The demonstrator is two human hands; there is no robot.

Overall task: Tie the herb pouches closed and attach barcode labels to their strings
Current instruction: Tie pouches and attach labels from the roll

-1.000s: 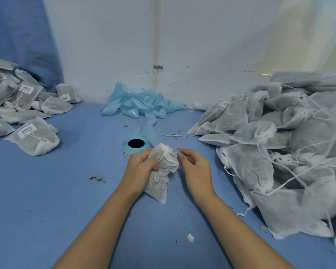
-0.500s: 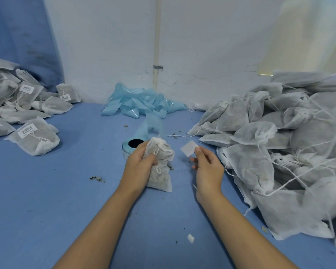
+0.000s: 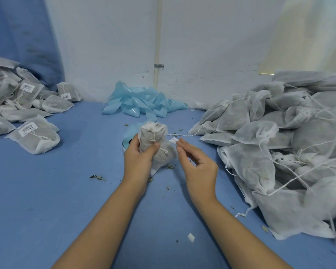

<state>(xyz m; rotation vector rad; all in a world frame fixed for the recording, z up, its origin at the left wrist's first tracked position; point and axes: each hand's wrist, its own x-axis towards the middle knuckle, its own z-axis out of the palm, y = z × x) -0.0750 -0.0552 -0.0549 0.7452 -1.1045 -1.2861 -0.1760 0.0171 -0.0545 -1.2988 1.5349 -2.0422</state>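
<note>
My left hand (image 3: 139, 154) grips a white herb pouch (image 3: 155, 136) upright at the centre of the blue table, its neck gathered and its drawstring hanging down the front. My right hand (image 3: 194, 164) is just right of the pouch and pinches a small white barcode label (image 3: 173, 140) between thumb and forefinger, close to the string. The label roll (image 3: 126, 143), light blue, stands behind my left hand and is mostly hidden by it and the pouch.
A big heap of unlabelled pouches (image 3: 279, 144) with loose strings fills the right side. Labelled pouches (image 3: 25, 113) are piled at the left. Crumpled blue backing tape (image 3: 142, 102) lies by the wall. Herb crumbs (image 3: 97, 177) and a paper scrap (image 3: 191, 237) dot the table.
My right hand pulled a label off the roll, then brought it down beside the pouch. My left hand turned the pouch upright and lifted it slightly.
</note>
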